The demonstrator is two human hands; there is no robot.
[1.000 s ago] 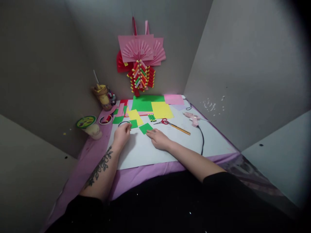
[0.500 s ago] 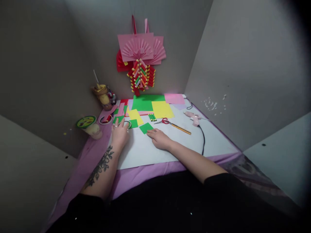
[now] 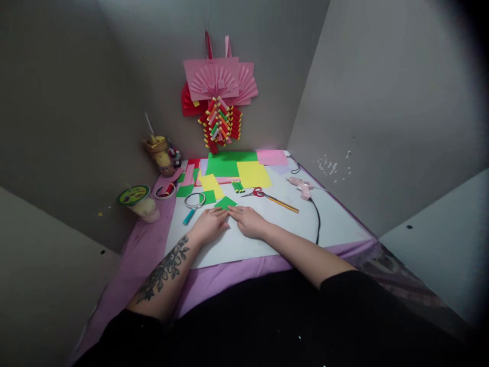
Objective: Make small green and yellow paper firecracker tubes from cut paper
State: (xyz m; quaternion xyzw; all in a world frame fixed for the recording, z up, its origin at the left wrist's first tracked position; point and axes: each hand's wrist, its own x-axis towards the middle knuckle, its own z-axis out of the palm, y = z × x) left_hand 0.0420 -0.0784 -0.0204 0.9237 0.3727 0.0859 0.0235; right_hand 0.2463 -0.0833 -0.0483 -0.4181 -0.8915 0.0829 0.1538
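Observation:
A small green paper square (image 3: pixel 226 202) lies on the white sheet, turned corner-wise, its near part covered by my fingers. My left hand (image 3: pixel 211 224) rests on its lower left edge, fingers pressed together. From the right, my right hand (image 3: pixel 247 221) has its fingertips on the same paper, close to the left fingertips. Whether the fingers pinch the edge is too small to tell. Left of the hands lies a tape roll (image 3: pixel 194 200) with a teal-handled tool (image 3: pixel 188 216) against its near side. Another green piece (image 3: pixel 208 197) is beside the roll.
Red-handled scissors (image 3: pixel 259 192), a yellow cutter (image 3: pixel 282 204) and a pink glue gun (image 3: pixel 304 189) with a black cord lie on the right. Small green rolls (image 3: pixel 238 187) and yellow sheets sit behind. Cups (image 3: pixel 143 204) stand left; paper decorations (image 3: pixel 217 81) hang on the wall.
My left hand has left the tape roll and moved right onto the green square, uncovering the roll and the teal tool. The square now sits partly under both hands. The view has shifted slightly.

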